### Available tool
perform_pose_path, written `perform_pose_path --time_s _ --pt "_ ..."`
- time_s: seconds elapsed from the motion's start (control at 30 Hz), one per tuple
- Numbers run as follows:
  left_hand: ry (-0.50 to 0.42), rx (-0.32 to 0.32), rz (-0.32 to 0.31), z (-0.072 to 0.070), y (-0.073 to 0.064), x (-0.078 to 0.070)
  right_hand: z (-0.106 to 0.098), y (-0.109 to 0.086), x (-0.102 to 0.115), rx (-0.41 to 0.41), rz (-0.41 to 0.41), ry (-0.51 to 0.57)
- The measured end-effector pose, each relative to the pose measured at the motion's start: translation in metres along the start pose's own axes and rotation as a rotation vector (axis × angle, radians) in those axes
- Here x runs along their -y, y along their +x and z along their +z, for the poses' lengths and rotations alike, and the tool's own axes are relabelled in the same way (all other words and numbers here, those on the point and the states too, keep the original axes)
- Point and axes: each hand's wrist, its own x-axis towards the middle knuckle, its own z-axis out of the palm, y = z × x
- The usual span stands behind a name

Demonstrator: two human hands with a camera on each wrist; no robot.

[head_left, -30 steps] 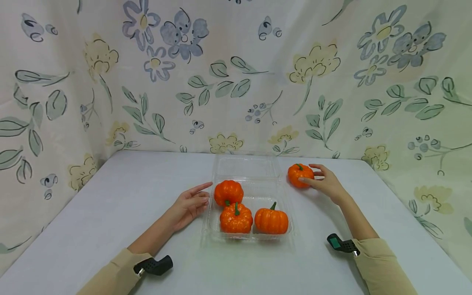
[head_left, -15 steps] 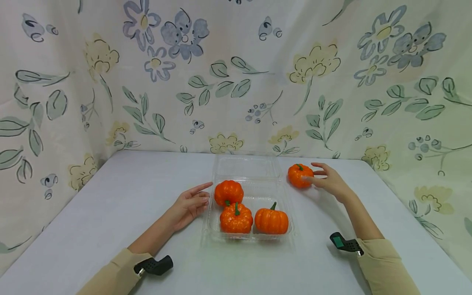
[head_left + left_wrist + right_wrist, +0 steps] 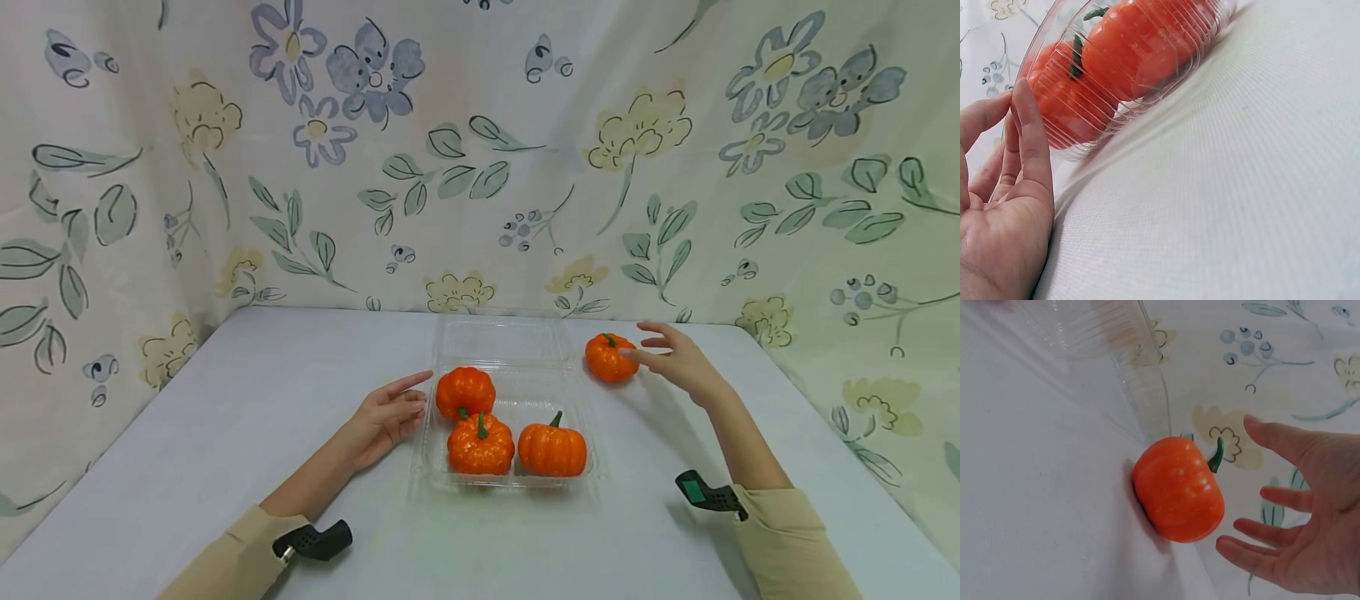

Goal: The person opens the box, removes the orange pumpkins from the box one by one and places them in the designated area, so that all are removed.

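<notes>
The pumpkin (image 3: 609, 360) just right of the clear box (image 3: 531, 388) is best not nudged by the right hand (image 3: 684, 365), empty and spread farther right, and the box best steadied lightly by the left hand (image 3: 384, 425), loose and ungrasping at its left side.

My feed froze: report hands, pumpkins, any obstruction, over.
Left hand at clear container; right hand open, apart from lone pumpkin. Three pumpkins inside, lone one outside. Nothing seen between right hand and lone pumpkin.
</notes>
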Motion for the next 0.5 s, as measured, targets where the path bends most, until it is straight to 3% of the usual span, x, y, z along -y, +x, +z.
perform_pose_path --time_s 0.5 --pt "0.008 -0.008 0.000 0.002 -0.001 -0.001 -0.007 -0.013 0.025 -0.018 -0.038 -0.003"
